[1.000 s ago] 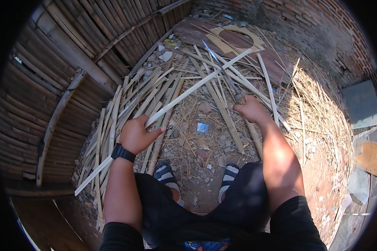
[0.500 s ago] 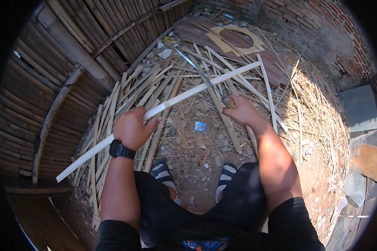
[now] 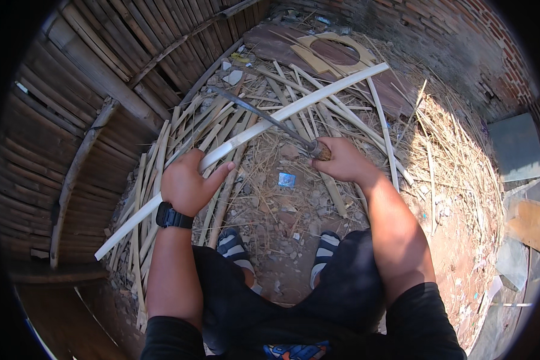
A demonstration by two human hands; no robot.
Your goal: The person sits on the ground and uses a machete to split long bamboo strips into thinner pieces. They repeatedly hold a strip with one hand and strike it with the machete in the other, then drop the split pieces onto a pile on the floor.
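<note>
A long pale bamboo strip [image 3: 297, 107] slants from lower left to upper right, its near end by my left forearm. My left hand [image 3: 189, 180] grips it near the middle, with the thumb stretched out along its near side and the fingers mostly hidden. A sickle [image 3: 258, 112] with a narrow dark blade and a wooden handle is in my right hand [image 3: 342, 161], fingers wrapped round the handle. Its blade points up and left, crossing the strip in view, with the curved tip beyond it. Whether blade and strip touch, I cannot tell.
Bamboo strips [image 3: 162, 153] and shavings [image 3: 462, 162] litter the ground around my feet. A bamboo wall [image 3: 78, 156] stands at left, a brick wall [image 3: 462, 60] at far right. Ahead lies a brown board [image 3: 270, 45] with a cut-out yellowish panel [image 3: 309, 58]; grey sheets [image 3: 516, 150] lean at right.
The sickle's blade has swung left and now lies flatter across the strip. The strip has shifted toward the upper right, its far end higher. My right hand has moved only slightly.
</note>
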